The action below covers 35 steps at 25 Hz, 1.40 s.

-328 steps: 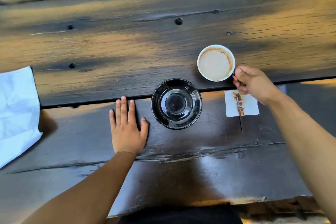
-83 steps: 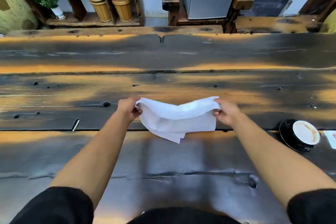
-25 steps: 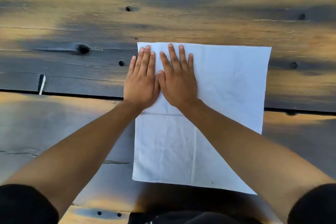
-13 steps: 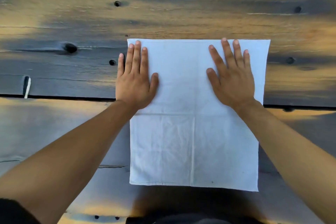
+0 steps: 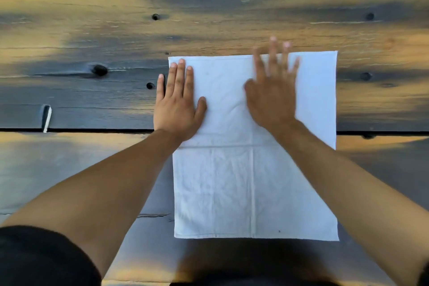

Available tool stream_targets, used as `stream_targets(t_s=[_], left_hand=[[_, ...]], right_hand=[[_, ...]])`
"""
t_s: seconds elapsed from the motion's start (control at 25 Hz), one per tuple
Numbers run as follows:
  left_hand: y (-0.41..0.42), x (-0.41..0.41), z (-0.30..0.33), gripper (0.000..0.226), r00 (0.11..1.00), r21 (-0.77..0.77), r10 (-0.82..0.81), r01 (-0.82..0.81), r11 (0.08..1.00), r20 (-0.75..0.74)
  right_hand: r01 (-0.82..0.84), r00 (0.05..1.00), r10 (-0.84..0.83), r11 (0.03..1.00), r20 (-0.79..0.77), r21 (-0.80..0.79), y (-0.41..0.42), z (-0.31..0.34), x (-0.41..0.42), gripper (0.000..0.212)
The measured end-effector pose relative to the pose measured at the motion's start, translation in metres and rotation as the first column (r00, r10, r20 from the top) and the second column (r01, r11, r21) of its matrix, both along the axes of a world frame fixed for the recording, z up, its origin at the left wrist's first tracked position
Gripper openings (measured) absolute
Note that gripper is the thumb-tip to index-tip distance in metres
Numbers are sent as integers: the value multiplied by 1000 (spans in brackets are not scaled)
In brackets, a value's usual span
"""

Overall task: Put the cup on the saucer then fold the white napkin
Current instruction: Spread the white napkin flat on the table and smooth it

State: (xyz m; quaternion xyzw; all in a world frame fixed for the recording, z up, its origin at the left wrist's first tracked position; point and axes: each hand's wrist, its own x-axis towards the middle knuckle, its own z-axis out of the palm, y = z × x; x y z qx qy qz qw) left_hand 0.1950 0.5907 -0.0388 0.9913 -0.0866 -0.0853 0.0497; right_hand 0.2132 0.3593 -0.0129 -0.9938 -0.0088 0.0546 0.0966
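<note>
Your left hand lies flat, palm down, on the upper left part of the white napkin, fingers extended and close together; the little finger and outer edge of the hand overhang the napkin's left edge onto the desk. This grip is open and clamps nothing. Your right hand is over the upper middle of the napkin, fingers spread and pointing away from you, with the fingertips reaching past the far hem. It is heavily blurred, so you cannot tell whether the palm touches the cloth; its grip is likewise spread apart and holds nothing. Both forearms run in from the lower corners of the view, and the right forearm crosses over the napkin's right half, hiding part of it. Dark sleeves are cut off at the bottom edge. The napkin lies spread open and unfolded on the desk directly in front of you, showing one vertical and one horizontal crease line and light wrinkles. It spans a dark gap between two desk planks. The cup and saucer are outside the view. The desk is dark weathered wood with knots and small holes. A small pale strip stands in the plank gap, well to the left of the napkin.
</note>
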Motion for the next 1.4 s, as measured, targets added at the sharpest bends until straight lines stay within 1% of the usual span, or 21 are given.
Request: stream_targets(t_s=[0.04,0.12,0.2,0.28,0.4,0.56,0.64,0.84,0.92,1.0,1.04,1.12,1.16,1.2,1.24,1.28,1.32,1.4], left_hand=[[0,0,-1,76,1000,0,-4,4,1000,3],[1,0,-3,75,1000,0,-8,8,1000,6],[1,0,-6,75,1000,-4,-4,4,1000,14],[3,0,-7,76,1000,-9,-1,1,1000,17],[3,-1,-8,79,1000,-15,-8,9,1000,23],[2,-1,-7,81,1000,-14,-8,8,1000,9],[2,-2,-7,82,1000,-13,-11,11,1000,22],[4,-1,-6,81,999,-66,-3,6,998,44],[6,-3,-3,80,999,-128,3,3,992,43],[10,-5,1,75,999,-242,0,12,970,49],[10,-5,3,71,998,-322,7,12,947,57],[9,-9,11,61,994,-494,67,-18,869,82],[9,-14,13,57,990,-546,105,-34,837,100],[12,-22,14,55,985,-559,123,-33,829,123],[15,-34,14,55,982,-529,112,-14,849,153],[19,-50,12,55,982,-456,75,12,890,173],[22,-68,10,56,985,-351,25,36,936,170],[25,-93,0,62,995,-149,-37,50,988,90]], right_hand=[[-88,996,88,995,17,36,31,-1,3,63],[-218,975,220,974,-30,62,76,-6,7,58],[-279,956,282,959,-79,41,84,-17,9,57],[-311,950,311,950,-39,3,61,-25,8,56],[-255,966,257,965,12,-66,-7,-35,-2,59],[-86,995,83,994,-51,-73,-107,-34,-12,64],[-39,997,33,996,-67,-75,-123,-31,-15,65],[-21,995,14,998,-101,-67,-111,-25,-12,65],[85,988,-91,995,-123,-54,-98,-19,-12,66],[175,981,-177,984,-77,-37,-61,-12,-19,67],[157,987,-157,988,-37,-11,-35,-7,-25,67],[-2,1000,1,999,21,49,21,1,-44,63],[-80,996,79,995,31,58,46,1,-55,61],[-129,991,128,990,28,56,66,-1,-67,60],[-149,989,148,987,19,62,80,-5,-76,58],[-154,988,155,985,-1,72,88,-10,-84,57],[-166,985,168,984,-25,69,90,-16,-91,57],[-212,977,212,977,-34,6,87,-27,-103,59]])
